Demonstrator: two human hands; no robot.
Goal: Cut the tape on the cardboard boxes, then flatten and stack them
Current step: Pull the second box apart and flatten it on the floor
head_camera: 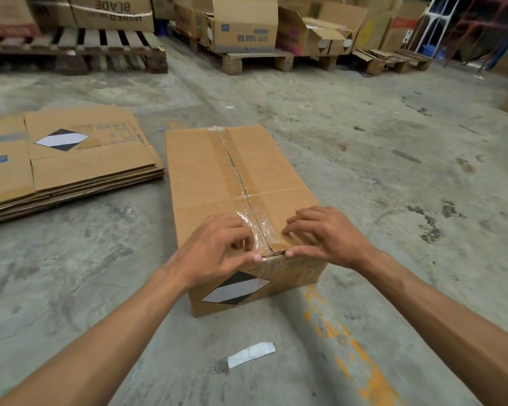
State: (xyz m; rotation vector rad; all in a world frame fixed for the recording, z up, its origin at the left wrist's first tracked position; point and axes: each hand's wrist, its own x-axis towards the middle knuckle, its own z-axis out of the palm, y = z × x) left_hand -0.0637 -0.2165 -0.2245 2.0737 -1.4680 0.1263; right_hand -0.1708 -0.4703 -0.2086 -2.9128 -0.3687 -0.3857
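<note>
Both hands, left hand (217,247) and right hand (329,235), curl their fingers onto the near flaps of the taped brown cardboard box (217,171), thumbs gripping its front edge beside the clear tape (255,230).

A taped cardboard box (232,183) on a concrete floor (393,171) is gripped at its near edge by the left hand (217,247) and right hand (326,232); flattened boxes (71,159) are stacked nearby.
</note>
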